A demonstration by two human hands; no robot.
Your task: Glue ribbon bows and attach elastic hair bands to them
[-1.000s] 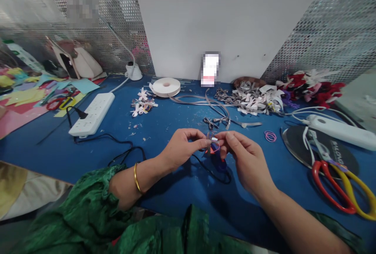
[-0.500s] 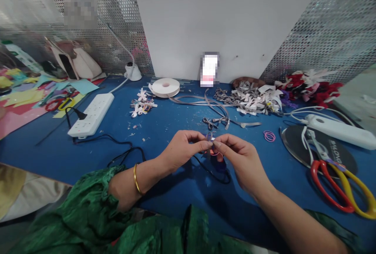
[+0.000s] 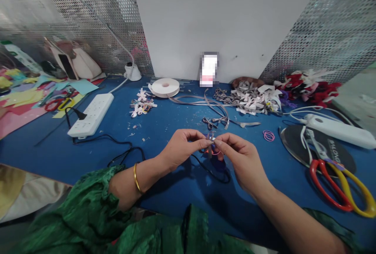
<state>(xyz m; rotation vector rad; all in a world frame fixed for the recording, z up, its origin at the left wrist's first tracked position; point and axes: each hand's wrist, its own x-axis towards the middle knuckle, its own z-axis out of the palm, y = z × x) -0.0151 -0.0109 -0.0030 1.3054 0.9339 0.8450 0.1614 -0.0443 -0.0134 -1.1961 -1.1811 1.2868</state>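
Note:
In front of me, my left hand (image 3: 182,149) pinches a small piece of grey ribbon (image 3: 210,152) between thumb and forefinger. My right hand (image 3: 243,159) meets it from the other side, thumb and finger closed on the same ribbon. A pink elastic band (image 3: 216,153) shows just below the fingertips, partly hidden by them. Just beyond the hands lie grey ribbon bows (image 3: 209,122) and a long loose grey ribbon (image 3: 217,109). To the right of them, several pink and purple elastic bands (image 3: 268,135) rest on the blue table (image 3: 164,126).
Large scissors (image 3: 331,183) with red and yellow handles lie on a black disc (image 3: 289,140) at right. Further back are a ribbon roll (image 3: 165,86), a ribbon pile (image 3: 252,97) and a phone (image 3: 209,69). A power strip (image 3: 92,115) stands left, its black cord (image 3: 117,142) trailing toward me.
Both hands stay almost in place, with the fingertips shifting slightly on the ribbon. More of the grey ribbon hangs visibly below the left fingertips now.

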